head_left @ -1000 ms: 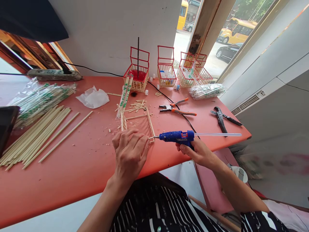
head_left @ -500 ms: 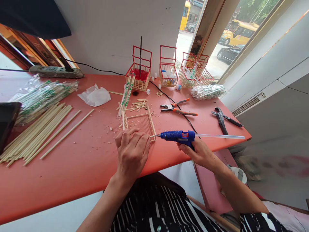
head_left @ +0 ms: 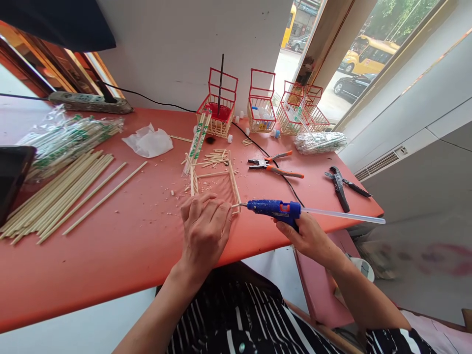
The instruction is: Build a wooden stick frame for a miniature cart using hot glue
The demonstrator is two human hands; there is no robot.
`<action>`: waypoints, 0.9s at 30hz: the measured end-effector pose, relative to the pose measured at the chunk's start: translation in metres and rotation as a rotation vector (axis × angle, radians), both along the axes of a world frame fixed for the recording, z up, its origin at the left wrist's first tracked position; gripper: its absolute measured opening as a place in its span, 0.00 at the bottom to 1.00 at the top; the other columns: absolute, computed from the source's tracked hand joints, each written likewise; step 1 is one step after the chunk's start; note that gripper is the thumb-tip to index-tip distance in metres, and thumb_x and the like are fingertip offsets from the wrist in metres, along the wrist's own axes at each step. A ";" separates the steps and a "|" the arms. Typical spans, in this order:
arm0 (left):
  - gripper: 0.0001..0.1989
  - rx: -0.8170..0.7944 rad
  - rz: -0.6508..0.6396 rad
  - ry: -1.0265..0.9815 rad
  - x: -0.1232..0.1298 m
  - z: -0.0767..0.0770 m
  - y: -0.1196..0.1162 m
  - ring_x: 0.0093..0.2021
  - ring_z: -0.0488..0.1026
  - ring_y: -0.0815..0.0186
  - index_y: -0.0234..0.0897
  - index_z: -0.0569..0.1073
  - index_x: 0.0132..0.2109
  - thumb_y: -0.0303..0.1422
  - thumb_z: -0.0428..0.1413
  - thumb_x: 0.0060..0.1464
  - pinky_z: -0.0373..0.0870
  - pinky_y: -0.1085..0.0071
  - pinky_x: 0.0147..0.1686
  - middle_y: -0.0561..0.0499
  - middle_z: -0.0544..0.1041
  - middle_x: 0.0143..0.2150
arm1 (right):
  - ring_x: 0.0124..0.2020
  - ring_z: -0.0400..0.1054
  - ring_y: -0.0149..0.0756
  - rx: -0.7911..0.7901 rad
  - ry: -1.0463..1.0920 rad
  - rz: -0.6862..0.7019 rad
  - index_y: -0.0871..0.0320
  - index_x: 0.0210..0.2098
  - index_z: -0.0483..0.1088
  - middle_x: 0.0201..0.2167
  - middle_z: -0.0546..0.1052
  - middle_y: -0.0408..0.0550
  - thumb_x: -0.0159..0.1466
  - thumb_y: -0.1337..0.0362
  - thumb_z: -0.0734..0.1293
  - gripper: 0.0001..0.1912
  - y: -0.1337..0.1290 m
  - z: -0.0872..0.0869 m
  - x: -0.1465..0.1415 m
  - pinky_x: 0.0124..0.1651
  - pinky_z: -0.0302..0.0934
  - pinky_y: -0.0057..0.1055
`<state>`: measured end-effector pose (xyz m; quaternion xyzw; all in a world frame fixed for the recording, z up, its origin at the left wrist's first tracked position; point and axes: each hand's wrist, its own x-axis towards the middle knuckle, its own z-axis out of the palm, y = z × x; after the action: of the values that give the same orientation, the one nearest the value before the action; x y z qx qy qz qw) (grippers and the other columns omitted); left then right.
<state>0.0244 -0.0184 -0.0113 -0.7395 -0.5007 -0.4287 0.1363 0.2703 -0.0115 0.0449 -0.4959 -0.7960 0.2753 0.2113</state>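
Observation:
My right hand (head_left: 308, 233) is wrapped round the handle of a blue hot glue gun (head_left: 273, 207), with a long clear glue stick (head_left: 346, 215) poking out of its back. The gun's nozzle points left and meets the near right corner of a small frame (head_left: 234, 182) built of thin wooden sticks. Over the frame's near side, the fingers of my left hand (head_left: 206, 223) are closed on a wooden stick whose end shows by the nozzle. The rest of that stick is hidden under the hand.
Orange-handled pliers (head_left: 275, 166) and black pliers (head_left: 339, 189) lie to the right. Small stick carts (head_left: 221, 115) with red trim stand along the wall. At left are loose chopsticks (head_left: 70, 189), wrapped chopsticks (head_left: 73, 137) and a white bag (head_left: 147, 141). A black cord (head_left: 254, 145) crosses the table.
The view has shifted slightly. Both hands, the glue gun and the frame keep nearly the same positions relative to one another, with the nozzle still at the frame's corner.

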 end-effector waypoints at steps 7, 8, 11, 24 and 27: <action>0.05 0.002 0.000 -0.012 0.001 0.000 0.000 0.51 0.74 0.51 0.36 0.74 0.43 0.25 0.58 0.60 0.63 0.55 0.54 0.46 0.81 0.39 | 0.28 0.66 0.38 0.015 -0.045 -0.003 0.56 0.36 0.70 0.28 0.75 0.48 0.72 0.53 0.60 0.15 -0.002 0.004 -0.001 0.30 0.57 0.33; 0.05 0.002 0.003 -0.011 0.001 0.000 0.000 0.51 0.74 0.51 0.36 0.74 0.43 0.25 0.58 0.60 0.63 0.55 0.53 0.46 0.81 0.39 | 0.29 0.66 0.38 0.016 -0.050 -0.001 0.56 0.36 0.70 0.28 0.75 0.48 0.72 0.53 0.60 0.15 -0.003 0.005 -0.001 0.31 0.57 0.33; 0.04 0.005 0.007 -0.006 0.001 0.000 0.000 0.51 0.74 0.51 0.35 0.74 0.43 0.25 0.58 0.60 0.63 0.56 0.52 0.46 0.81 0.39 | 0.29 0.66 0.37 0.028 -0.066 -0.002 0.57 0.36 0.69 0.28 0.75 0.48 0.72 0.54 0.59 0.15 -0.003 0.006 -0.001 0.31 0.56 0.33; 0.04 0.013 0.036 -0.004 0.002 -0.001 0.001 0.51 0.73 0.51 0.36 0.74 0.43 0.25 0.58 0.60 0.63 0.56 0.53 0.46 0.81 0.39 | 0.24 0.60 0.34 0.059 -0.089 -0.024 0.56 0.33 0.67 0.23 0.69 0.43 0.71 0.54 0.60 0.15 -0.005 0.005 -0.001 0.29 0.54 0.31; 0.04 0.010 0.048 0.002 0.002 -0.001 0.001 0.51 0.73 0.50 0.35 0.75 0.43 0.26 0.58 0.60 0.63 0.55 0.53 0.46 0.81 0.39 | 0.25 0.61 0.34 0.076 -0.086 -0.028 0.56 0.33 0.67 0.23 0.70 0.43 0.71 0.54 0.60 0.15 -0.006 0.005 -0.001 0.29 0.55 0.31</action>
<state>0.0263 -0.0174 -0.0119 -0.7270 -0.5160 -0.4271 0.1508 0.2692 -0.0174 0.0500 -0.5099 -0.8073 0.2204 0.1991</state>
